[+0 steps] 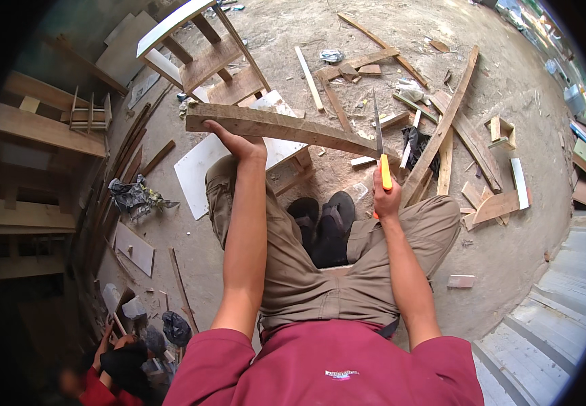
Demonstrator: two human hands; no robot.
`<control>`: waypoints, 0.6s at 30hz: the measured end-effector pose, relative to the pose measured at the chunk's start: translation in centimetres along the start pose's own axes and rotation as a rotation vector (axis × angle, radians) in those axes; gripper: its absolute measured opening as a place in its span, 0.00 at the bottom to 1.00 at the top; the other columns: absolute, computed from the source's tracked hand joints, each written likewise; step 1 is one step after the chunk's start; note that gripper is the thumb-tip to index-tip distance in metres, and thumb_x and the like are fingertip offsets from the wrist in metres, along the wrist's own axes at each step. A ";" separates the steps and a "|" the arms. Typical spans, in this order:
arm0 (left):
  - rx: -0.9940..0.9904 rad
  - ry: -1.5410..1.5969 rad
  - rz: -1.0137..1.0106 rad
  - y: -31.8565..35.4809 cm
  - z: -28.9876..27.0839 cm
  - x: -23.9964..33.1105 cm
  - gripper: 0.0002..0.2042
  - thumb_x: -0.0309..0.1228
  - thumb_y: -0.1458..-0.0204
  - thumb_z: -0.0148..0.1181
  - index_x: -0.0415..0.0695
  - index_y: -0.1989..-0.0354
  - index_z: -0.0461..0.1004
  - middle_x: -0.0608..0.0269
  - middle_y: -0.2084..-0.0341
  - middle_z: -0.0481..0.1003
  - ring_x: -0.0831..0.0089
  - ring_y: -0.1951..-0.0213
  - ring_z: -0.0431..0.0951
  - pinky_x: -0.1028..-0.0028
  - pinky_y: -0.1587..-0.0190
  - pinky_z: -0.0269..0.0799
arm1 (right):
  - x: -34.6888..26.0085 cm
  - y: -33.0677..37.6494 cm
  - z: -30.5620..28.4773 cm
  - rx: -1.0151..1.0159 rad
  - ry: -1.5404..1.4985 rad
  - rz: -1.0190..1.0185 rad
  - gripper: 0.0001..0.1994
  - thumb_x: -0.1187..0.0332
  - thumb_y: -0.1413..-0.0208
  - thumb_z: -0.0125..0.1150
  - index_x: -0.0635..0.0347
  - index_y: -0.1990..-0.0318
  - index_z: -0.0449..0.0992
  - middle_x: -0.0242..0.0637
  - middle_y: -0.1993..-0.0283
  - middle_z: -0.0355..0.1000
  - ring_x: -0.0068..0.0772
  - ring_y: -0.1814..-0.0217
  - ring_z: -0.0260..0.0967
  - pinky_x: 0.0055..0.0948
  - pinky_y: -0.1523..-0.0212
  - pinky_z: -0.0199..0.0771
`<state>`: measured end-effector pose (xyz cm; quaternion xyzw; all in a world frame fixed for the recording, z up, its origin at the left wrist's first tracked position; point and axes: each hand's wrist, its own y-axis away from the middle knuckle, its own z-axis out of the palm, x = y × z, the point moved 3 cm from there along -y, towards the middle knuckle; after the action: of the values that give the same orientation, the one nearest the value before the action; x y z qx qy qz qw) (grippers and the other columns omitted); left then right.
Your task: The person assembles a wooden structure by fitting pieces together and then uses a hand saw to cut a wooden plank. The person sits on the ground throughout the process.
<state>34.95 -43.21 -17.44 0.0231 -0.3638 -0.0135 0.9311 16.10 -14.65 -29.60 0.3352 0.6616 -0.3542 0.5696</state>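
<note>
A long wooden beam [272, 126] lies across in front of my knees, its left end raised. My left hand [244, 143] is closed round its underside near that end, the thumb against the near face. Upright in my right hand [387, 196] is a handsaw [378, 125] with an orange-yellow handle, its thin blade pointing away from me. The blade stands by the beam's right part; whether they touch I cannot tell. Under the beam is a white board [201, 166], partly hidden by my left arm and knee.
A wooden frame with white panels [208, 51] stands far left. Planks [448, 118] and offcuts litter the floor at right, with crumpled plastic [137, 196] at left. Another person [113, 369] sits at the lower left. Corrugated sheets [543, 325] lie at the lower right.
</note>
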 end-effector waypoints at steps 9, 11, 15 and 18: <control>-0.536 0.262 -0.189 -1.4 -1.9 -1.3 0.48 0.81 0.56 0.34 0.43 0.60 0.76 0.56 0.65 0.75 0.58 0.61 0.75 0.57 0.46 0.68 | -1.7 0.7 -0.2 -0.136 0.021 -0.146 0.18 0.60 0.38 0.61 0.66 0.75 0.71 0.34 0.84 0.63 0.23 0.81 0.57 0.32 0.78 0.58; -0.628 0.291 -0.260 -1.1 -1.3 -1.2 0.44 0.77 0.52 0.38 0.39 0.65 0.76 0.55 0.67 0.76 0.57 0.61 0.75 0.56 0.45 0.67 | -2.5 0.9 -0.4 -0.155 0.028 -0.152 0.17 0.61 0.38 0.61 0.67 0.73 0.72 0.36 0.83 0.64 0.25 0.81 0.59 0.32 0.77 0.60; -0.513 0.197 -0.225 -0.3 -1.3 -1.3 0.35 0.64 0.49 0.46 0.38 0.62 0.77 0.54 0.63 0.75 0.57 0.54 0.73 0.55 0.41 0.64 | -2.0 1.3 -0.5 -0.171 0.029 -0.153 0.15 0.62 0.39 0.62 0.68 0.70 0.74 0.40 0.81 0.67 0.29 0.80 0.63 0.33 0.75 0.64; -0.479 0.198 -0.242 0.1 -1.3 -1.1 0.32 0.61 0.48 0.48 0.38 0.60 0.77 0.54 0.61 0.73 0.57 0.50 0.71 0.55 0.40 0.63 | -1.9 1.4 -0.7 -0.175 0.025 -0.131 0.15 0.63 0.39 0.62 0.68 0.70 0.74 0.41 0.81 0.67 0.30 0.80 0.63 0.33 0.75 0.64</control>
<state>35.03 -43.04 -19.11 -0.1533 -0.2523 -0.2079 0.9325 17.17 -13.41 -27.72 0.2449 0.7176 -0.3273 0.5639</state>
